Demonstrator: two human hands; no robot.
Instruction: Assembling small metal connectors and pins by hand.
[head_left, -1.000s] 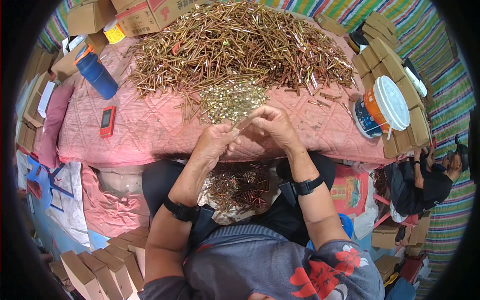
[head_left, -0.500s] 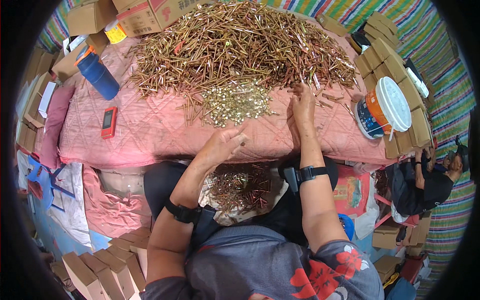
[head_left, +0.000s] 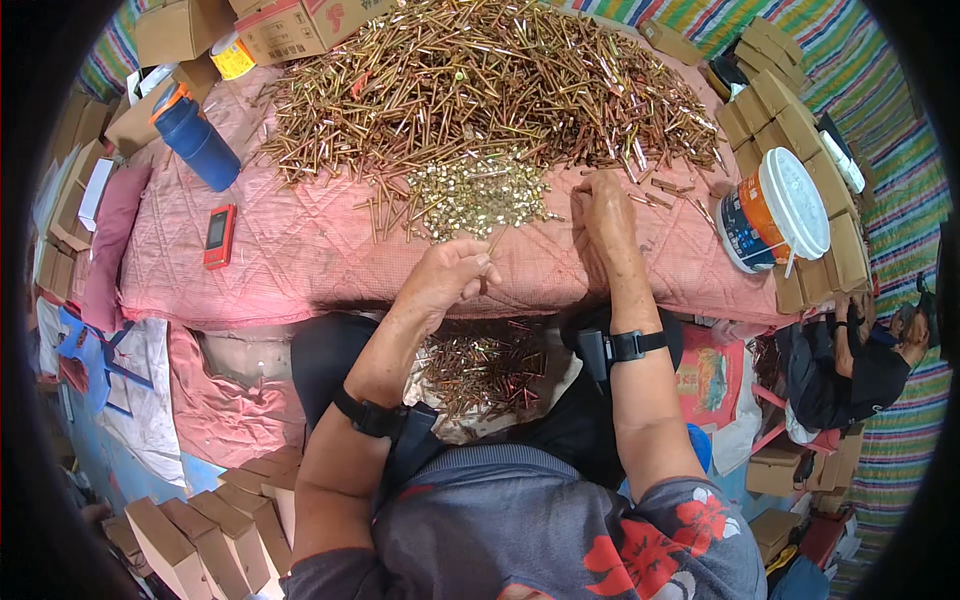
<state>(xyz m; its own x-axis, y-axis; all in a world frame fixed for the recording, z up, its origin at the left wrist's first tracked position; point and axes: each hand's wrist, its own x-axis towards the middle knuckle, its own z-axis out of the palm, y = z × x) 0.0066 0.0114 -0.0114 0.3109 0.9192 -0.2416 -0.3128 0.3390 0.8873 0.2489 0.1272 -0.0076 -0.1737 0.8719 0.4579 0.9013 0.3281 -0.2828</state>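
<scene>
My left hand (head_left: 445, 280) pinches one long brass screw (head_left: 492, 250) at the near edge of the pink quilted table (head_left: 300, 270). It looks light, stiff and slick, best held mid-shank. My right hand (head_left: 603, 215) lies fingers spread, holding nothing, beside the screw heap (head_left: 480, 85).

I see 2 brown cardboard cartons (head_left: 300, 25) at the table's far edge, the nearer one bearing a red printed mark. A yellow-labelled tape roll (head_left: 233, 57) sits beside them. A red handset (head_left: 219, 237) with a dark screen lies flat on the pink cloth. A white-lidded bucket (head_left: 775, 210) with an orange-and-blue label stands at right. Small brown boxes (head_left: 200, 535) stack at lower left.
</scene>
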